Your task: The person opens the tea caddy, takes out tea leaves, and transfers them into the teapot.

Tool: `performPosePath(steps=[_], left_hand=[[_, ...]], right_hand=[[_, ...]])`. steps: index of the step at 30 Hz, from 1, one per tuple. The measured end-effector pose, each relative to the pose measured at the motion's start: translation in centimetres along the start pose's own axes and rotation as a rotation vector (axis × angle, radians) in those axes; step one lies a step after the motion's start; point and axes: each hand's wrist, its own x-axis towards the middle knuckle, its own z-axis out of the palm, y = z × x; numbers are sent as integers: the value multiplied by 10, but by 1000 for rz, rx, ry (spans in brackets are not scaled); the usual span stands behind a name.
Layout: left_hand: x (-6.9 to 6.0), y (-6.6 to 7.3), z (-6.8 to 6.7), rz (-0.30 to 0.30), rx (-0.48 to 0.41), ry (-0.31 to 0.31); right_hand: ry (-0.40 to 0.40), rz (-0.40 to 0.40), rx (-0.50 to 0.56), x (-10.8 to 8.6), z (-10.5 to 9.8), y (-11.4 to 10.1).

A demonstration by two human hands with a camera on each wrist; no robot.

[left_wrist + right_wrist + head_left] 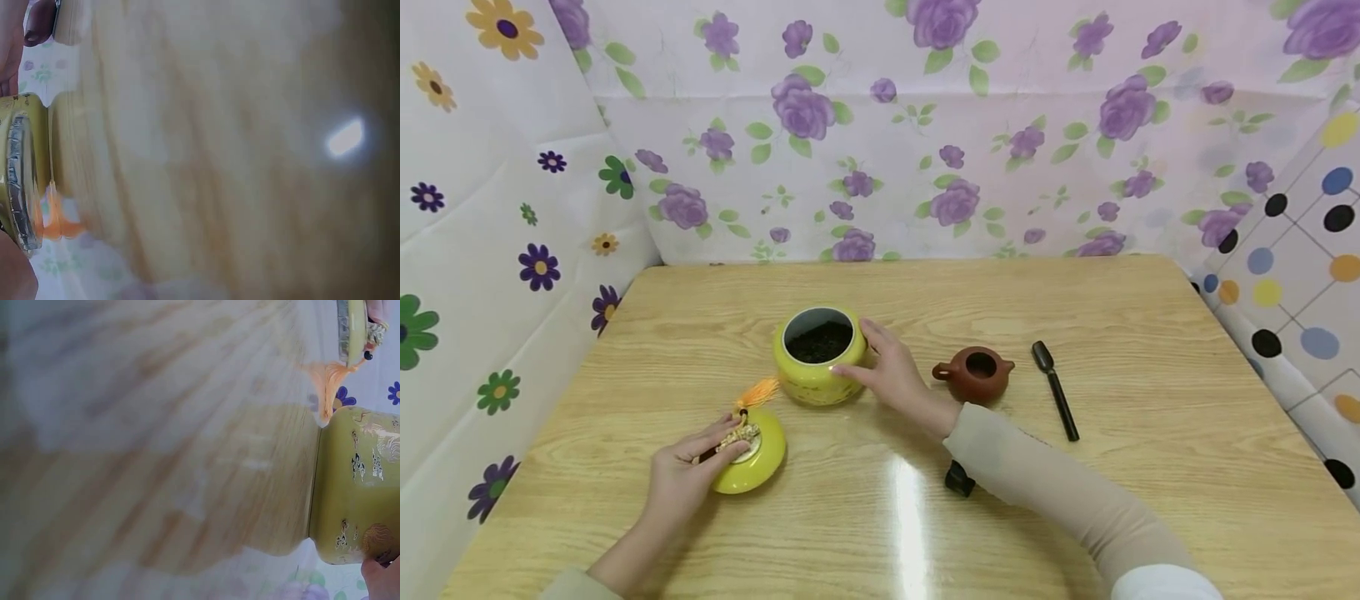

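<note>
Lid knob (pixel 742 435) between left fingers (pixel 706 441), jar (pixel 812 385) against right fingers (pixel 877 337)

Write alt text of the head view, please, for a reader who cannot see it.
A person's left hand holds a yellow lid with an orange tassel by its golden knob, while the right hand grips the side of an open yellow jar with dark contents. Right of the jar on the wooden table are a lidless brown teapot and a black scoop.
</note>
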Motion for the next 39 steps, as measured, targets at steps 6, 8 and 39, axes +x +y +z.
performPosePath(steps=[6, 8, 39], left_hand=[[-1, -4, 4, 24, 28, -41], [-2, -5, 6, 21, 12, -43], [17, 11, -8, 104, 171, -118]], right_hand=[[-2, -1, 6, 1, 0, 1], [-1, -5, 7, 1, 1, 1], [-56, 97, -55, 1, -20, -24]])
